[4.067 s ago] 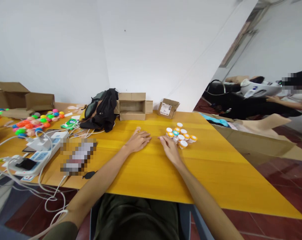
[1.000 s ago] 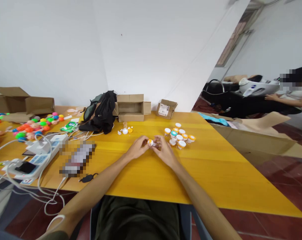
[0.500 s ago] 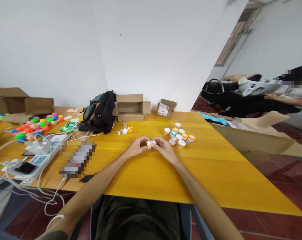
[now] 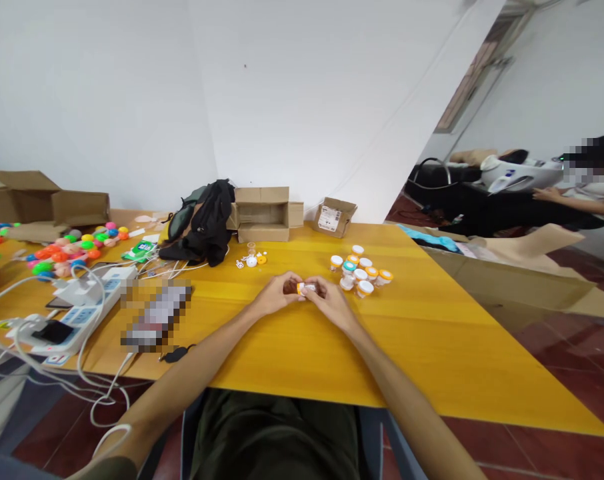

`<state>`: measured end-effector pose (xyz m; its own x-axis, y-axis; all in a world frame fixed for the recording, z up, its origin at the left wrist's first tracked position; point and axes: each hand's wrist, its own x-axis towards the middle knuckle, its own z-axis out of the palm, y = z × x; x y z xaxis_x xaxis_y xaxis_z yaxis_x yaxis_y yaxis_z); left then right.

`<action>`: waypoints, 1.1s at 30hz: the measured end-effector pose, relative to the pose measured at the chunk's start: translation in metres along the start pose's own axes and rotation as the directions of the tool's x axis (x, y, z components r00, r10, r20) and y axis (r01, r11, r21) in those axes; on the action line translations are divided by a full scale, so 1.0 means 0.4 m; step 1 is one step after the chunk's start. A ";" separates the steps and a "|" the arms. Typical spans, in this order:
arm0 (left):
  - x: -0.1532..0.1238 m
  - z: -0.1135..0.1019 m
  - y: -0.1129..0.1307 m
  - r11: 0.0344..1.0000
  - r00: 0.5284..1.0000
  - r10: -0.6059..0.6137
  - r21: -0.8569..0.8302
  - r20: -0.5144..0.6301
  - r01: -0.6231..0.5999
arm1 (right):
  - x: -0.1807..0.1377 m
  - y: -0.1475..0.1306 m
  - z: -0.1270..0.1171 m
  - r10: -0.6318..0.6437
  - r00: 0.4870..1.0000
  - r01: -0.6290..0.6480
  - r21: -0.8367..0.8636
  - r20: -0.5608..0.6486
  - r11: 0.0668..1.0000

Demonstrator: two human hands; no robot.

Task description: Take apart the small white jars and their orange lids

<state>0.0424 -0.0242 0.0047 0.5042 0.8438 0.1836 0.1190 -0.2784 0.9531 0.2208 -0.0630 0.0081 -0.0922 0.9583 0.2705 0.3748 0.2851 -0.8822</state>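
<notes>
Head view shows us that our left hand (image 4: pixel 279 294) and our right hand (image 4: pixel 332 301) both grip one small white-and-orange plastic jar (image 4: pixel 307 287), which is lying sideways between their fingers, over the yellow wooden table (image 4: pixel 292 353). Near our right hand, we see a tight group of clear plastic jars with white, orange and teal lids (image 4: pixel 361 274), and beyond our left hand lie several small white and orange plastic pieces (image 4: pixel 252 261).
</notes>
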 end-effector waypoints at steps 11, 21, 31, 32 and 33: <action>-0.003 0.002 0.011 0.999 1.000 -0.014 0.047 -0.009 0.014 | 0.005 0.019 0.009 0.006 1.000 -0.008 0.093 0.018 0.996; -0.008 0.002 0.012 0.982 0.999 0.049 0.181 -0.008 -0.046 | -0.003 0.005 0.005 0.026 0.999 -0.025 0.016 -0.044 1.000; -0.007 -0.004 0.026 0.918 0.994 0.105 0.385 0.006 -0.100 | -0.009 0.006 0.016 -0.127 0.990 0.114 -0.191 -0.056 0.975; -0.005 -0.005 0.026 0.915 0.994 0.105 0.391 0.011 -0.101 | -0.009 0.006 0.016 -0.142 0.989 0.129 -0.210 -0.051 0.969; -0.004 -0.006 0.026 0.913 0.994 0.105 0.394 0.017 -0.103 | -0.010 0.006 0.014 -0.157 0.987 0.142 -0.228 -0.046 0.963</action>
<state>0.0408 -0.0272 0.0147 0.5288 0.8019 0.2781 0.3938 -0.5220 0.7565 0.2168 -0.0661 0.0027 -0.1071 0.8999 0.4228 0.5580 0.4064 -0.7235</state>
